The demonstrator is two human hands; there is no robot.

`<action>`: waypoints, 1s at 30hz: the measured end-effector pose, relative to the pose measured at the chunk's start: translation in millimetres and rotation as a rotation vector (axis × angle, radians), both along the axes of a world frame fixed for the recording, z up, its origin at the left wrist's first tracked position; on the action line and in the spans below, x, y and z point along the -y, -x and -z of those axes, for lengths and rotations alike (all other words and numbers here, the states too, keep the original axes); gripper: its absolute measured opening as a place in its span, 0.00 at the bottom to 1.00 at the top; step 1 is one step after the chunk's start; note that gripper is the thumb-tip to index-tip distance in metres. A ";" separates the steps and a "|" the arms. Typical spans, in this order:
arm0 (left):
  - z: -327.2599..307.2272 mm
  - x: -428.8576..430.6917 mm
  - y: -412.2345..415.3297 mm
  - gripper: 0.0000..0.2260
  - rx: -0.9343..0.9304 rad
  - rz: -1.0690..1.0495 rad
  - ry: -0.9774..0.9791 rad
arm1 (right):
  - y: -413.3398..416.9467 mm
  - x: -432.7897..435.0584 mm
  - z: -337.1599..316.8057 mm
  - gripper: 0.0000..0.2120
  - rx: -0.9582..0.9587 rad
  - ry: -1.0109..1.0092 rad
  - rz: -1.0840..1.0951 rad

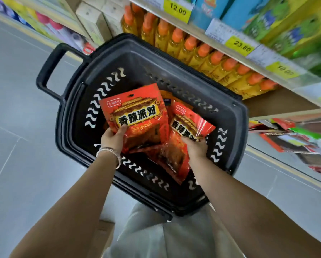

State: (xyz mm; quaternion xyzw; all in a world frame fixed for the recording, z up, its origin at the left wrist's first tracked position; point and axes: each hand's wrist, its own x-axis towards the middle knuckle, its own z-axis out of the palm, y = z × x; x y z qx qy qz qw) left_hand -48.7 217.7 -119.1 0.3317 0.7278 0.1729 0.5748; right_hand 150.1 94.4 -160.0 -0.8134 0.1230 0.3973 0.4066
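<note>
The fingers (122, 129) of the left hand (111, 137) are curled round the bottom edge of a red snack packet (135, 112), and the thumb is pressed on its front. A second red packet (188, 125) is gripped the same way by the right hand (195, 147). Both packets are held up over the black basket (239, 127), just inside its rim, and are not yet let go. They are tilted with the printed side up, so the big yellow words can be read. More red packets (174, 164) are seen under them. It cannot be told if these are held too or are lying in the basket. The packets are gripped by their lower edges, most likely so that they can be dropped in flat and not crushed. The basket is placed low, right in front of the legs, so it can be reached with both arms at once. Its long handle (49, 67) is left sticking out on the far side, away from the hands. A shelf (278, 105) of yellow bottles (185, 53) with orange caps is seen close beside the basket. Yellow price tags (177, 9) are stuck on the edge above them. A silver bangle (110, 152) is worn on the left wrist.
</note>
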 end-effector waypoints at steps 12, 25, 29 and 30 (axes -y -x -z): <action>-119.0 58.6 -18.5 0.01 0.050 0.192 -0.213 | -21.3 98.7 -138.7 0.11 0.413 -0.209 -0.300; -258.4 228.0 -221.2 0.08 0.261 0.581 -0.698 | -166.5 310.5 -276.0 0.13 0.859 -0.435 -0.047; -290.6 276.7 -283.7 0.04 0.361 0.660 -0.782 | -226.2 380.9 -314.2 0.13 1.019 -0.406 -0.033; -299.3 286.8 -298.4 0.05 0.389 0.681 -0.796 | -240.4 397.3 -323.7 0.14 1.065 -0.404 -0.019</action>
